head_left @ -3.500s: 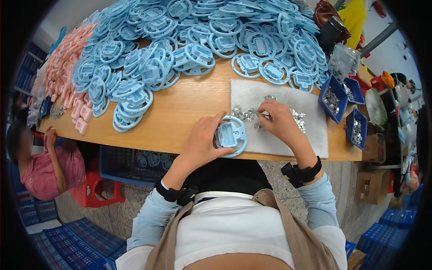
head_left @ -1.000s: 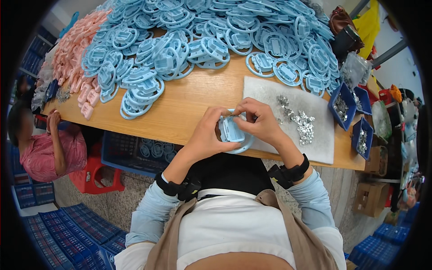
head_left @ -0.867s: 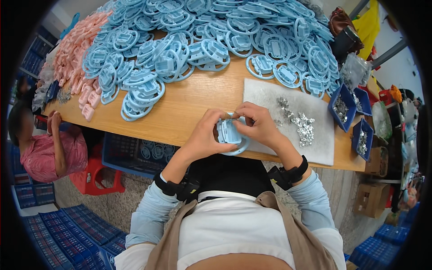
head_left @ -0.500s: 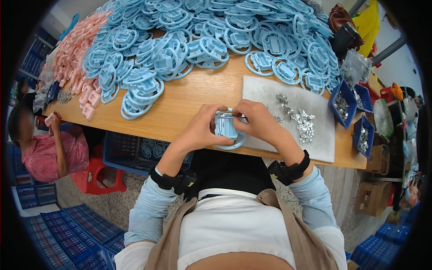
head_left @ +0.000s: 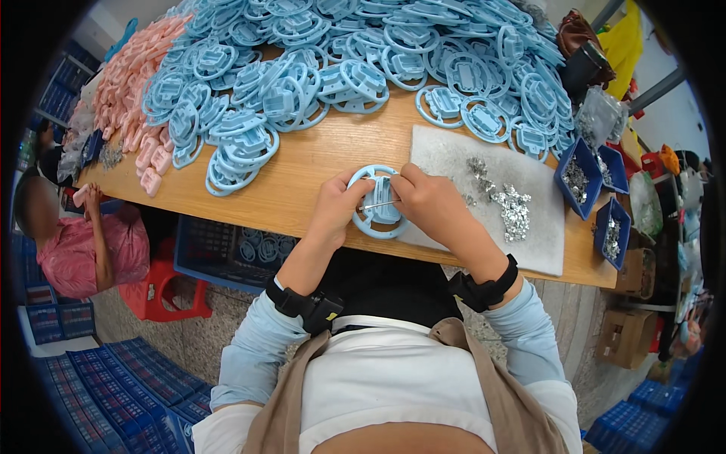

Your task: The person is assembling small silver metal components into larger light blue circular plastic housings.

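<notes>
My left hand [head_left: 335, 203] grips the left rim of a round light-blue plastic part [head_left: 387, 215], which has a raised block inside its ring. The part is at the table's front edge, its open face turned up. Pinched in my right hand [head_left: 431, 198] is a thin metal tool [head_left: 377, 204], its shaft lying across the middle of the part and its tip near my left thumb. I cannot make out the tool's exact kind. Just right of my right hand, small shiny metal pieces [head_left: 513, 212] lie heaped on a white pad [head_left: 541, 246].
A big pile of similar blue parts [head_left: 295, 94] covers the table's back, with pink plastic pieces [head_left: 125, 87] to its left. Blue bins [head_left: 578, 198] of small metal pieces stand at right. A person in pink [head_left: 94, 253] sits at left near a red stool [head_left: 162, 291] and blue crate [head_left: 208, 261].
The blue part has turned from a tilt to face up. My left hand has shifted to its upper left rim, and the metal tool has moved lower across the part.
</notes>
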Demonstrator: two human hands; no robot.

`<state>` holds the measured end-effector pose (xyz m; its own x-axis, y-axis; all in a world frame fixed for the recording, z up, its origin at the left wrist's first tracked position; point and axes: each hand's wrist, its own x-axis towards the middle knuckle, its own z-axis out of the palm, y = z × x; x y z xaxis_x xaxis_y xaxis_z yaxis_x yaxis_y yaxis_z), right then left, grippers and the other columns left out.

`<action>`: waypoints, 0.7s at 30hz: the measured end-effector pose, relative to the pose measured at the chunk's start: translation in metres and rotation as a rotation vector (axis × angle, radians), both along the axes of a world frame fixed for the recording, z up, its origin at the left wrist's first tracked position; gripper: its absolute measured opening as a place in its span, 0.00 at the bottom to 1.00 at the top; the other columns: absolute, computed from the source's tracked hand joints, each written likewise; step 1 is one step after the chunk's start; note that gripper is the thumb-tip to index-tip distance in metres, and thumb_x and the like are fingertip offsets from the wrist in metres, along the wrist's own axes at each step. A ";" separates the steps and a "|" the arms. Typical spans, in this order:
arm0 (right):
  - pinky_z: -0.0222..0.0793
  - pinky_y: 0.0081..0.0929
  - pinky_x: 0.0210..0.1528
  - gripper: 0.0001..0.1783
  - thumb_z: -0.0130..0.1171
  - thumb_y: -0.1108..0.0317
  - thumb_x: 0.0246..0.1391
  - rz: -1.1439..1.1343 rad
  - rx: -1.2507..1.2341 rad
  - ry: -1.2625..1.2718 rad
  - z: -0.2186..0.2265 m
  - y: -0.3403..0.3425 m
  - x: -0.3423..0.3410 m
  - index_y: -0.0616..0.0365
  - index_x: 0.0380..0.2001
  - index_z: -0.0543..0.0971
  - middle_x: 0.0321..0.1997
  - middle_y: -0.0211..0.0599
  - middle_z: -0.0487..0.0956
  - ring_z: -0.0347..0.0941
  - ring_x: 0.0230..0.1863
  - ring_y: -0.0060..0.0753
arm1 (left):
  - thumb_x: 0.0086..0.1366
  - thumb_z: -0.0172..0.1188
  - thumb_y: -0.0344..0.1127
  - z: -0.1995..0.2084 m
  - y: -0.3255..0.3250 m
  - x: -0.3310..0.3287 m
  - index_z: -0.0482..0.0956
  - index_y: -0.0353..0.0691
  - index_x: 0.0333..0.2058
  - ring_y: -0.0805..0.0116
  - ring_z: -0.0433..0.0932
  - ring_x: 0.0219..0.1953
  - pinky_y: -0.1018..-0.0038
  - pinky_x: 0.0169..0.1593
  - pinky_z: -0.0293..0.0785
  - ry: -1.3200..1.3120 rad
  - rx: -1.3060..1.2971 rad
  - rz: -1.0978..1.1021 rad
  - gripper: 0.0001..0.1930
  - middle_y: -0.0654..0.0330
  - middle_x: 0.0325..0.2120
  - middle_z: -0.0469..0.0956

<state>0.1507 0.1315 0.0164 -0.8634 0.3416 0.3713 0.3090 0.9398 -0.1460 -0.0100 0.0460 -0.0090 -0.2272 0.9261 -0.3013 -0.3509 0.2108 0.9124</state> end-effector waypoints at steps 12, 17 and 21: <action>0.67 0.28 0.21 0.11 0.59 0.69 0.45 -0.092 -0.339 0.216 -0.013 -0.014 -0.003 0.61 0.34 0.78 0.22 0.36 0.73 0.72 0.20 0.35 | 0.57 0.63 0.41 -0.008 0.004 -0.002 0.73 0.35 0.40 0.75 0.78 0.27 0.79 0.29 0.76 -0.002 -0.071 -0.042 0.18 0.61 0.28 0.77; 0.64 0.30 0.25 0.13 0.57 0.67 0.46 -0.192 -1.045 0.464 -0.025 -0.003 -0.002 0.62 0.35 0.80 0.20 0.42 0.75 0.69 0.19 0.38 | 0.59 0.61 0.38 -0.002 0.004 0.003 0.74 0.33 0.42 0.74 0.79 0.31 0.78 0.32 0.76 -0.024 -0.082 0.005 0.16 0.60 0.30 0.78; 0.64 0.32 0.26 0.11 0.56 0.66 0.47 -0.228 -0.904 0.309 -0.012 -0.005 -0.006 0.63 0.31 0.80 0.18 0.43 0.75 0.69 0.21 0.42 | 0.59 0.59 0.35 0.008 0.001 0.008 0.73 0.33 0.43 0.73 0.78 0.33 0.77 0.35 0.76 -0.044 -0.120 0.065 0.16 0.59 0.33 0.77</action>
